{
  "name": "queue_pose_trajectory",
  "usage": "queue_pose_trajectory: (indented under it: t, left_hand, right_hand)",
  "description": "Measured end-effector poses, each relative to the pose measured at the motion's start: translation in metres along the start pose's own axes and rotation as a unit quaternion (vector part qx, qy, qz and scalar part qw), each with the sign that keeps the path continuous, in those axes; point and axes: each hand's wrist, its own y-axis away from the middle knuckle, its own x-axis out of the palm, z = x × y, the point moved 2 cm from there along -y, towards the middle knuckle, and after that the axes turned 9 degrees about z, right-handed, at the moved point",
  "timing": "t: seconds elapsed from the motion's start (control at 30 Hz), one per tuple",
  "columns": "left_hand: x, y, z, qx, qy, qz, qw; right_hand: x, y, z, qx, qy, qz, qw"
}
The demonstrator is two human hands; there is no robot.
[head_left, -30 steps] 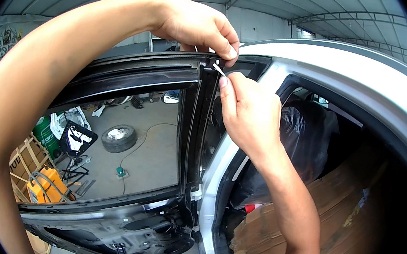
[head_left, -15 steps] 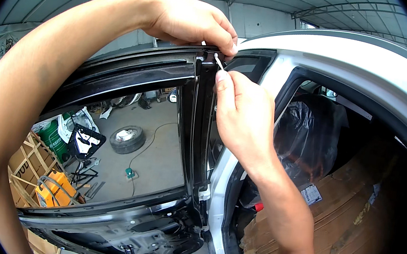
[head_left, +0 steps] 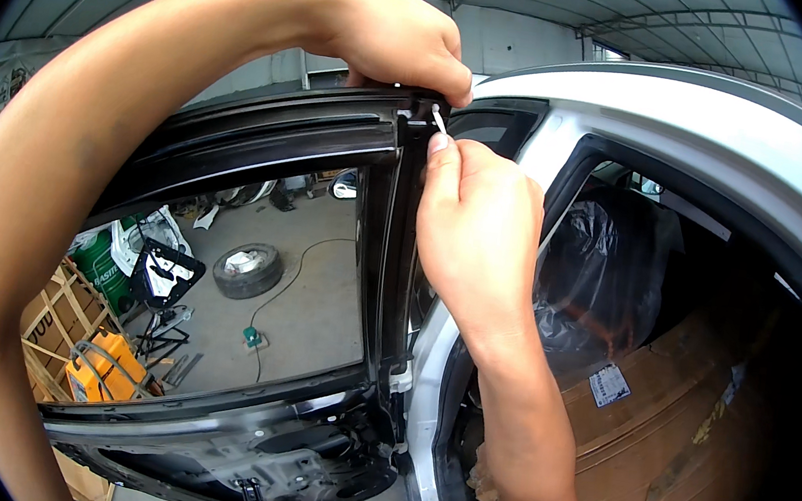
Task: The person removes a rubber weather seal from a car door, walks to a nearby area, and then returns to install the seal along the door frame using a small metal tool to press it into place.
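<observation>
A black car door [head_left: 264,148] stands open, its window opening without glass and its inner panel bare. My left hand [head_left: 407,41] reaches over the top of the frame, its fingers closed about the upper corner and partly hidden behind it. Just below, my right hand [head_left: 482,235] pinches a thin white cotton swab [head_left: 440,119] between thumb and fingers. The swab's rounded tip touches the frame near that corner.
The white car body [head_left: 558,135] rises to the right. Inside it are a plastic-wrapped seat [head_left: 607,264] and a large cardboard sheet [head_left: 659,418]. Through the window opening show a tyre [head_left: 248,271], a cable, a yellow case [head_left: 108,368] and a wooden crate [head_left: 50,334].
The swab's tip has shifted slightly right and stays at the corner. My left hand has risen a little at the wrist, and my right forearm has swung slightly left.
</observation>
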Motion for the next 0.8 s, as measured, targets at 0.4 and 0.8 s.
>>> queue_pose_trajectory:
  t: [0.4,0.8]
  left_hand:
    - [0.003,-0.011,0.015,0.064,0.054,-0.009,0.996]
    - [-0.004,0.001,0.001,0.033,0.021,0.008,0.999]
  right_hand:
    - [-0.006,-0.005,-0.024,-0.102,-0.059,-0.01,0.993]
    - [0.001,-0.036,-0.037,-0.051,-0.302,0.048,0.951]
